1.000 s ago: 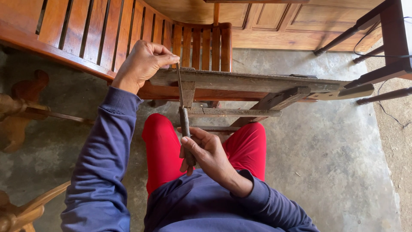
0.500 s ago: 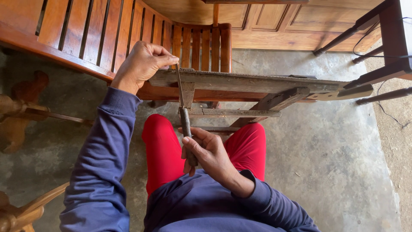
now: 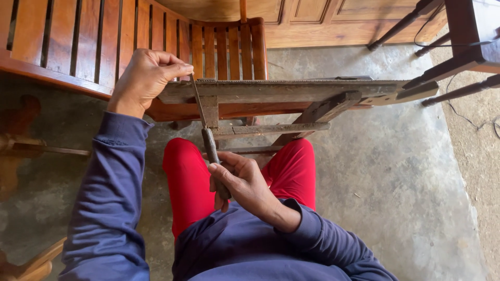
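— Two hands work one tool: the right hand (image 3: 245, 182), at lower centre of the frame, is wrapped shut around the dark handle of a file (image 3: 204, 122), and the left hand (image 3: 145, 78), at upper left, pinches the thin metal tip between closed fingers.

— What has changed since a moment ago?

— The file sits slightly lower and more slanted than half a second back, so a filing stroke appears to be running across the edge of the desk (image 3: 291, 91).

— And the materials?

— The desk is a rough, grey, weathered plank frame with a diagonal brace. Behind it stands a glossy slatted wooden bench (image 3: 78, 36). The concrete floor (image 3: 396, 171) is mottled and dusty.
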